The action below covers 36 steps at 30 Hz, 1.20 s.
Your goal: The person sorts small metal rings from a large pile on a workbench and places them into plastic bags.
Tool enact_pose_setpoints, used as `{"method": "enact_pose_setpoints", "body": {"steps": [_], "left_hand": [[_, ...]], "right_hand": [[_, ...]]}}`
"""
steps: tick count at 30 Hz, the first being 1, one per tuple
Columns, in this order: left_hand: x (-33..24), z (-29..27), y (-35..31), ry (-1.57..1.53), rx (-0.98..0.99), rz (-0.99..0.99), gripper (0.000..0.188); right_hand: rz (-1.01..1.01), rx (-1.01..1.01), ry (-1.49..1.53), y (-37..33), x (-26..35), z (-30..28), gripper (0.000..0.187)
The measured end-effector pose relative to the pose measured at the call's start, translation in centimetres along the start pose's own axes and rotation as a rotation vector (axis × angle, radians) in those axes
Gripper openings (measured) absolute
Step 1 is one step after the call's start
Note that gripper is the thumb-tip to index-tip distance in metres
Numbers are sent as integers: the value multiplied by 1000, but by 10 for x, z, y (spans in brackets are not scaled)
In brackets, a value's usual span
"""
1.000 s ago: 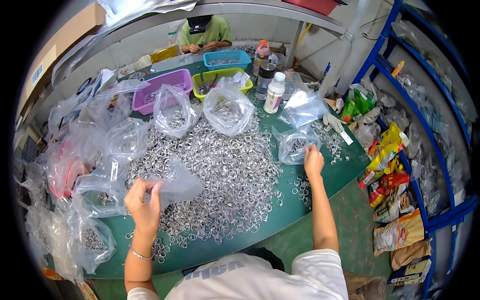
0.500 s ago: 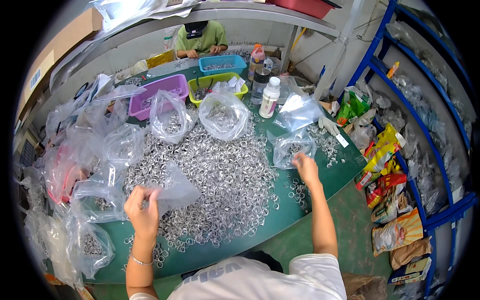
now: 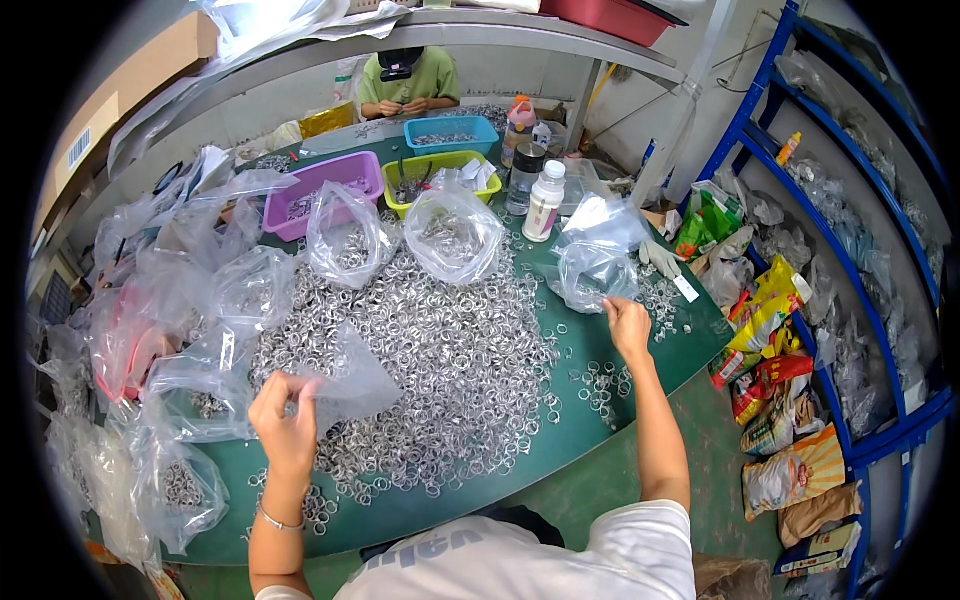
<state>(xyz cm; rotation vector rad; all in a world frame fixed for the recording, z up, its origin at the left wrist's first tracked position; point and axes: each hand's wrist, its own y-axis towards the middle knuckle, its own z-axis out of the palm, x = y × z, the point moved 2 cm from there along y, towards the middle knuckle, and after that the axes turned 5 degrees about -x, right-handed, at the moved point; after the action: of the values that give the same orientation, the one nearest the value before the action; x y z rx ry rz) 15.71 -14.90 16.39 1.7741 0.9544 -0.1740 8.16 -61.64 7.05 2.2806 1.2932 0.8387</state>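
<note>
My left hand is closed in a pinch on an empty-looking see-through plastic bag, which stands out to the right over the near left of a wide heap of silver metal rings. To the right of the heap, my right hand has its fingers closed on the near edge of another see-through plastic bag. That bag stands tilted, its mouth partly open; what lies inside it is hard to make out. Loose rings lie on the green table just nearer than my right hand.
Open bags of rings ring the heap's far and left sides. Behind stand purple, lime and blue bins, a white bottle and a jar. A co-worker sits opposite; blue shelving rises at right.
My right hand has moved slightly right and now grips the bag's near edge; that bag has been pulled up and tilted. My left hand stays with its bag.
</note>
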Motion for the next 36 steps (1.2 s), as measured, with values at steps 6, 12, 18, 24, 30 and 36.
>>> {"method": "enact_pose_setpoints", "body": {"steps": [6, 12, 18, 24, 30, 36], "left_hand": [[2, 1, -1, 0, 8, -3, 12], [3, 4, 0, -20, 11, -13, 11], [2, 3, -2, -26, 15, -44, 11], [18, -5, -3, 51, -86, -42, 10], [17, -23, 38, 115, -356, 30, 7], [16, 3, 3, 163, -49, 122, 15]], "right_hand": [[49, 124, 3, 14, 3, 8, 15], [54, 67, 66, 14, 0, 13, 16], [139, 103, 220, -16, -1, 1, 15], [-11, 299, 139, -60, 18, 15, 15], [-45, 216, -68, -48, 18, 56, 15], [160, 186, 260, -53, 18, 50, 12]]}}
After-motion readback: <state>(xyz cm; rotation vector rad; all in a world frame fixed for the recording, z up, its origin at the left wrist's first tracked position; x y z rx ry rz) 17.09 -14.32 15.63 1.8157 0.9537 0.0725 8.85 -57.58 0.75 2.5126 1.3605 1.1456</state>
